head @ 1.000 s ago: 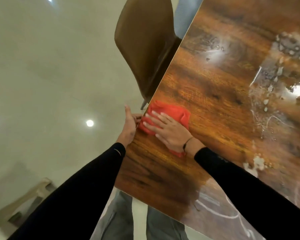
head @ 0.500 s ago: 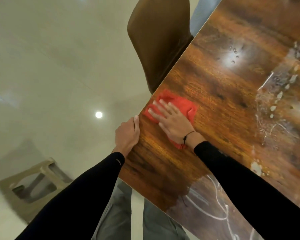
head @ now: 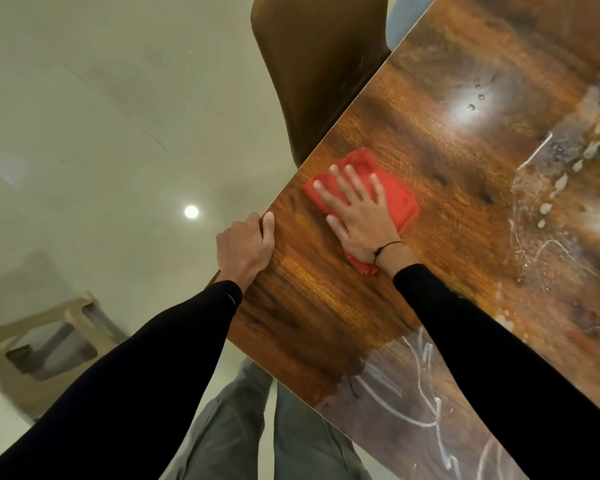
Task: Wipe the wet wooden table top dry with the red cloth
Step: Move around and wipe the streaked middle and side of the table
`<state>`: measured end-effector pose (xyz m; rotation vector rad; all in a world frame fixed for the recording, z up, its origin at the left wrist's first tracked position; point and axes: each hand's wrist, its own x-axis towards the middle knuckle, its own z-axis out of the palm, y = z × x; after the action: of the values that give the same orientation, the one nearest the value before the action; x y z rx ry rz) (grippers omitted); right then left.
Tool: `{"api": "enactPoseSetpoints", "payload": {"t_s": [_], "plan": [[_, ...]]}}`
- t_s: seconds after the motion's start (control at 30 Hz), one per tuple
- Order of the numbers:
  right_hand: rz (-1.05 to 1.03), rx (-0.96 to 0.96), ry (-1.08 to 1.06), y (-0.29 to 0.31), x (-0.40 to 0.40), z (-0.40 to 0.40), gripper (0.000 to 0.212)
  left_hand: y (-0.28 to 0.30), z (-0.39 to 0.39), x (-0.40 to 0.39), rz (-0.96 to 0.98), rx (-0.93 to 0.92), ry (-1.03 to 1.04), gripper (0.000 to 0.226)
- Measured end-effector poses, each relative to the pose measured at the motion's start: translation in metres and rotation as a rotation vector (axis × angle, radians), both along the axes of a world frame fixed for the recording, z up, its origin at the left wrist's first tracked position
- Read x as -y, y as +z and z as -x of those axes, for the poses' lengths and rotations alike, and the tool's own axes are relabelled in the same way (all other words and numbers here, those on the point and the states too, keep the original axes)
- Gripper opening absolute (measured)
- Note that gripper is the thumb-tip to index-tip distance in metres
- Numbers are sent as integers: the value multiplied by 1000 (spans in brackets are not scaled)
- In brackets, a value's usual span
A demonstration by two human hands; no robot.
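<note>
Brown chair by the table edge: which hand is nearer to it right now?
Right, narrowly. The right hand presses the red cloth on the table top just below the brown chair; the left hand grips the table edge farther back.

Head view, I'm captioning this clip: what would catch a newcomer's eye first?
The red cloth, bright against the dark wooden table top, pressed flat under the right hand near the table's left edge. Next, the pale wet streaks and droplets to the right, while the left hand grips that edge.
</note>
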<state>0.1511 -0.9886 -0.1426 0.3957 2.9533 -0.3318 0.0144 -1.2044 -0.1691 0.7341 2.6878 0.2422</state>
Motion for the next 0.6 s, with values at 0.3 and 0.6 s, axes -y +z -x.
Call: {"api": "enactPoseSetpoints", "payload": {"t_s": [0.3, 0.6], "plan": [[132, 60, 472, -6, 14, -95, 69, -6, 3, 2, -53, -7, 8, 62], [11, -79, -906, -6, 14, -123, 64, -4, 2, 4, -100, 23, 6, 64]]}}
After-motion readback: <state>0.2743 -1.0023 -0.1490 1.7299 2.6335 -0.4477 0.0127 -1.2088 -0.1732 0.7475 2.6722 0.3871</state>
